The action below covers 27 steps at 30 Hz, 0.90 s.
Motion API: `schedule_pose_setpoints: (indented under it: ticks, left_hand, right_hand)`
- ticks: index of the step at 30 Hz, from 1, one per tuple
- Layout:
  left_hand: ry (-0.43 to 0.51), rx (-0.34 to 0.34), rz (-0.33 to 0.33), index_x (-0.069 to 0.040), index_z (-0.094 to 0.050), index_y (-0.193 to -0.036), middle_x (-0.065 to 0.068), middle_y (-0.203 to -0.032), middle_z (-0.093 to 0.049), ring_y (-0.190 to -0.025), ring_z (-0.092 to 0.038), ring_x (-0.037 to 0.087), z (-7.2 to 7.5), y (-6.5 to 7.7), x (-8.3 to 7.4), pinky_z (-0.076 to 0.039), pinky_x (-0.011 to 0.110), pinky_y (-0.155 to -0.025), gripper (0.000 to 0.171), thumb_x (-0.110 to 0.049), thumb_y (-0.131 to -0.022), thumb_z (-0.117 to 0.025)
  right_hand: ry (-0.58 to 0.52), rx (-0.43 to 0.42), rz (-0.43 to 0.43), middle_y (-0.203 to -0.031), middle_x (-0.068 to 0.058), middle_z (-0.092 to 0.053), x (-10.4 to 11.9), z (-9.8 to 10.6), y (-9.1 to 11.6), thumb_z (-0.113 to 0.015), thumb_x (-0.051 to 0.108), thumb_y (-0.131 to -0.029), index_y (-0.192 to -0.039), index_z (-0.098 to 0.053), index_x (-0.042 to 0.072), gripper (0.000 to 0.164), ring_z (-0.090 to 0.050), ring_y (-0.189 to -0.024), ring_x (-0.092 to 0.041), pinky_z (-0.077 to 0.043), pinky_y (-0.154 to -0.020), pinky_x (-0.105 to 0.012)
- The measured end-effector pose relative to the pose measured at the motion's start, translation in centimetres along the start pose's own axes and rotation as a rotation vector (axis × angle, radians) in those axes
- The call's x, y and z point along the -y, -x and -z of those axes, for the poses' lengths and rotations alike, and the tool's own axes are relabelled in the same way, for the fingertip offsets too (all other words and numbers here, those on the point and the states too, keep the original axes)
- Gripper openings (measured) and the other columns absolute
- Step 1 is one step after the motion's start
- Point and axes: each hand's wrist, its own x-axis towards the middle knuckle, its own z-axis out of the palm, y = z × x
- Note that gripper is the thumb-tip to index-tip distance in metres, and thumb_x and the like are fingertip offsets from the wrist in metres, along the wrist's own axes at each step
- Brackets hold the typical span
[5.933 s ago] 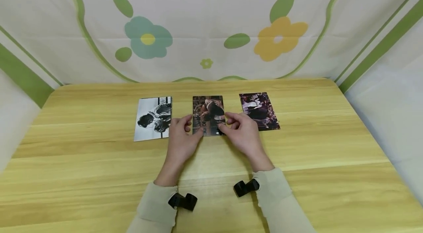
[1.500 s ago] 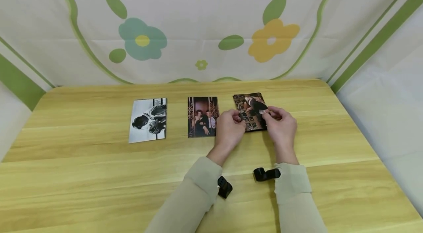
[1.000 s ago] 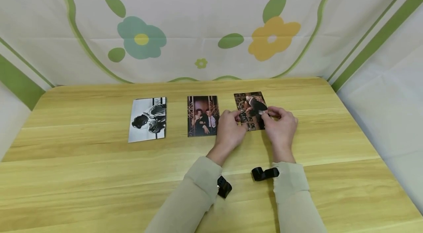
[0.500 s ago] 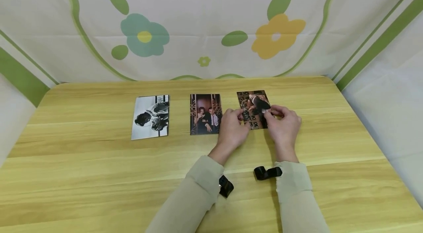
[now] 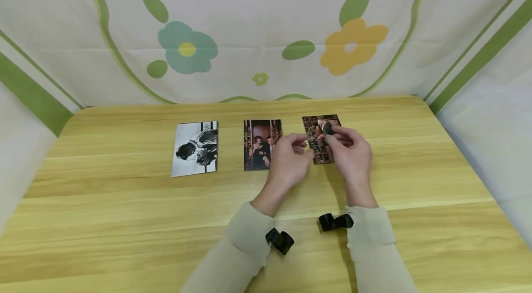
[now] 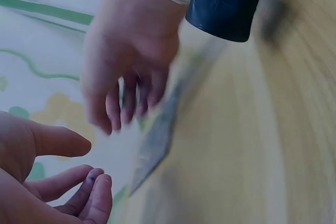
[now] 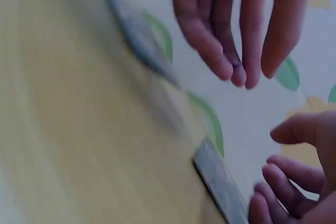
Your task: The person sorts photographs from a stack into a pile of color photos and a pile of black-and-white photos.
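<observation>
Three photo prints lie in a row on the wooden table. The right photo (image 5: 322,154), dark brown with a figure turned sideways, is beneath and between both hands. My left hand (image 5: 288,161) is off its left side, fingers loosely bent and holding nothing, overlapping the middle photo (image 5: 255,147) of two people. Over the right photo's right side is my right hand (image 5: 353,156), thumb and fingers apart around nothing. In the right wrist view a gap separates my right hand (image 7: 294,177) from my left hand (image 7: 236,19). The black-and-white photo (image 5: 193,149) lies at left.
The photos sit near the far part of the wooden table (image 5: 124,219). Behind it hangs a white cloth (image 5: 232,20) with printed flowers and green lines. A black wrist camera (image 5: 280,241) sits on my left cuff, another black wrist camera (image 5: 335,222) on my right.
The brown photo went from the middle spot onto the right one, uncovering the two-person photo. Its pile was squared up between the hands, and just now the fingers have come off its edges.
</observation>
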Motion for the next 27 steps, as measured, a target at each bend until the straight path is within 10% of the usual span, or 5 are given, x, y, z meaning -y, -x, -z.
schedule_pose_setpoints:
  ticks: [8, 27]
  left_hand:
    - [0.035, -0.071, -0.013, -0.005, -0.073, -0.132, 0.013, -0.123, -0.074, -0.110, -0.070, 0.026, 3.2, 0.9, 0.5, -0.060, 0.040, -0.096, 0.036, -0.007, -0.095, -0.077]
    - [-0.012, -0.304, 0.088, -0.003, -0.070, -0.135, 0.018, -0.127, -0.067, -0.112, -0.065, 0.031, 8.5, 2.3, 5.4, -0.055, 0.043, -0.096, 0.039, -0.012, -0.097, -0.075]
  right_hand:
    - [-0.159, 0.271, 0.038, -0.113, -0.004, -0.071, 1.5, -2.4, 2.2, -0.076, 0.015, -0.100, -0.136, -0.071, 0.006, 0.038, -0.064, -0.095, -0.009, -0.058, -0.078, -0.020]
    - [-0.030, 0.351, 0.069, -0.127, -0.013, -0.073, 0.9, -5.0, 3.4, -0.080, 0.018, -0.096, -0.139, -0.069, 0.008, 0.045, -0.067, -0.110, -0.024, -0.057, -0.085, -0.024]
